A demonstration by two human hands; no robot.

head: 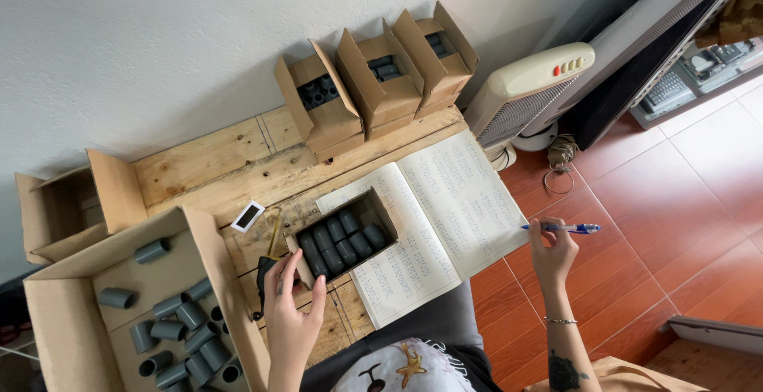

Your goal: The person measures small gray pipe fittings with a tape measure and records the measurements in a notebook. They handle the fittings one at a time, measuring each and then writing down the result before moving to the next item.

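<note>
My left hand (291, 310) rests on the near flap of a small open cardboard box (383, 211) filled with several dark grey pipe fittings (340, 243). That box sits on the left page of an open handwritten ledger (441, 213). Held off the ledger's right edge, above the red floor, my right hand (554, 254) pinches a blue pen (566, 228).
A large open carton (71, 281) of loose grey fittings stands at left on the wooden pallet table (214, 162). Three small open boxes (377, 78) line the wall. A small white device (248, 216), a cutter (266, 269), a cream fan heater (528, 90) are nearby.
</note>
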